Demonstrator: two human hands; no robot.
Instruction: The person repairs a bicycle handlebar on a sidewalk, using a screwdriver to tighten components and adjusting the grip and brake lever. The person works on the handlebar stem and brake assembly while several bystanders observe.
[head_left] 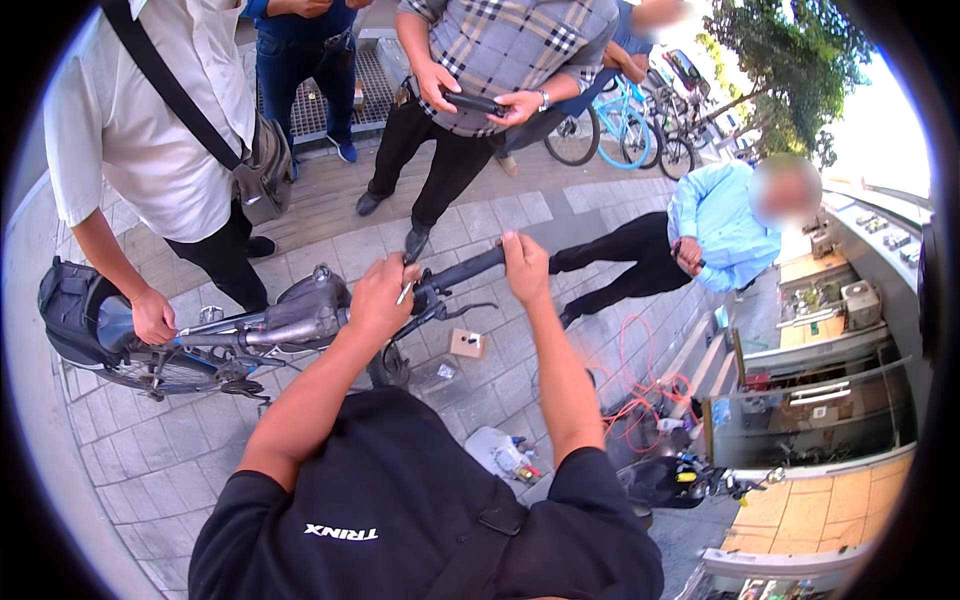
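A bicycle (235, 330) with a black rear bag (70, 310) stands side-on in front of me. My left hand (380, 295) is closed at the middle of its black handlebar (465, 265), with a small silver item (405, 292) showing at its fingers; what exactly it grips is unclear. My right hand (525, 262) grips the handlebar's end, above a brake lever (470, 310). A person's hand (152, 318) rests on the bicycle near the seat at the left.
Several people stand around, one in plaid (500, 55), one in light blue (725, 225). Below lie a cardboard box (465, 345), an orange hose (640, 400) and a plastic bag (500, 455). Parked bikes (625, 135) line the back; a scooter (680, 485) and storefront (810, 400) are at the right.
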